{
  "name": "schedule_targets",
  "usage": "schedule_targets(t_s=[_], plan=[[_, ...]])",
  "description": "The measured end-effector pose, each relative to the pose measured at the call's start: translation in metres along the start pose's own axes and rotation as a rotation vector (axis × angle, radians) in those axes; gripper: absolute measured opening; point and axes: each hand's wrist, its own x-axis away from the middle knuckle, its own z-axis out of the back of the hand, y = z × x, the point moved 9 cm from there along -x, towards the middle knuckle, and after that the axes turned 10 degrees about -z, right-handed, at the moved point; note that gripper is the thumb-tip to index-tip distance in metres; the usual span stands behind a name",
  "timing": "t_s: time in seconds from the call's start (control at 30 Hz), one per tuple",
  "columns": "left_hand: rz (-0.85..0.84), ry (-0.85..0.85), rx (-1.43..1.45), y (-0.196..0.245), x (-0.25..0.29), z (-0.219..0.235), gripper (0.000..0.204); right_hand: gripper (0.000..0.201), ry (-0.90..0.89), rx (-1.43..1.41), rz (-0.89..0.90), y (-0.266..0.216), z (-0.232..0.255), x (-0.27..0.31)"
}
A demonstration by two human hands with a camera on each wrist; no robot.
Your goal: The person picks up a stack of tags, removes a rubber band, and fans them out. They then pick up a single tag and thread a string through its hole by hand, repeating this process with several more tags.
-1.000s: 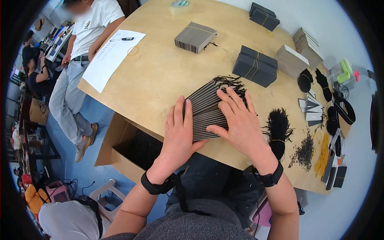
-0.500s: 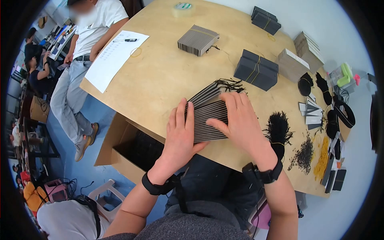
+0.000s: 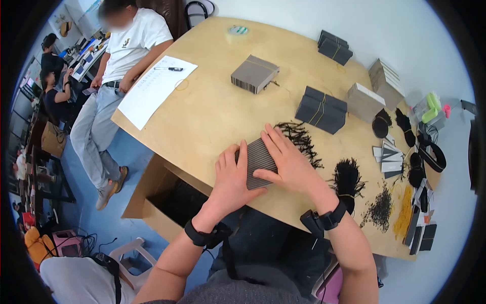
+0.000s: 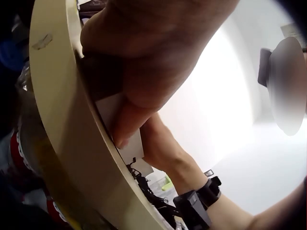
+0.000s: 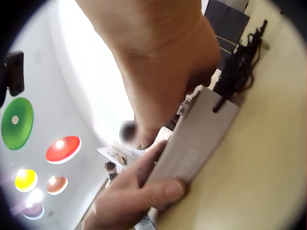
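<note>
A row of grey hang tags [image 3: 259,157], packed edge to edge, stands on the table between my hands in the head view. Their black strings [image 3: 302,144] spread out past the far right end. My left hand [image 3: 229,175] grips the left end, with its thumb along the near side; the right wrist view shows that thumb [image 5: 168,190] against the grey, printed face of the end tag [image 5: 194,136]. My right hand [image 3: 293,164] lies on the right part of the row with fingers straight, its thumb stretched over the tag edges.
Banded grey tags [image 3: 254,73] and banded dark blocks [image 3: 321,110] stand farther back on the table. To the right lie a black string bundle [image 3: 347,180] and yellow bands [image 3: 403,213]. An open carton [image 3: 152,202] sits below the left edge. A person [image 3: 134,45] sits beyond the paper [image 3: 157,91].
The tags, earlier fanned with a slanted group at the upper left, now stand together as one compact row. My right hand has moved left over them, and the head view has tilted up slightly.
</note>
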Motion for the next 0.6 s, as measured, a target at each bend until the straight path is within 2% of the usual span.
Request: schedule_targets(t_s=[0.2, 0.27, 0.4, 0.6], plan=[[0.006, -0.057, -0.132, 0.001, -0.006, 0.002, 0.118, 0.092, -0.015, -0.062, -0.006, -0.002, 0.000, 0.000], [0.032, -0.067, -0.166, -0.004, -0.005, 0.001, 0.120, 0.093, -0.066, -0.032, -0.063, 0.000, -0.003, -0.001], [0.020, -0.048, -0.150, -0.010, -0.005, -0.003, 0.126, 0.096, 0.023, 0.097, -0.018, -0.005, -0.004, 0.005], [-0.022, -0.140, -0.283, -0.006, -0.012, -0.004, 0.126, 0.095, 0.013, 0.089, -0.031, -0.006, -0.001, 0.001]])
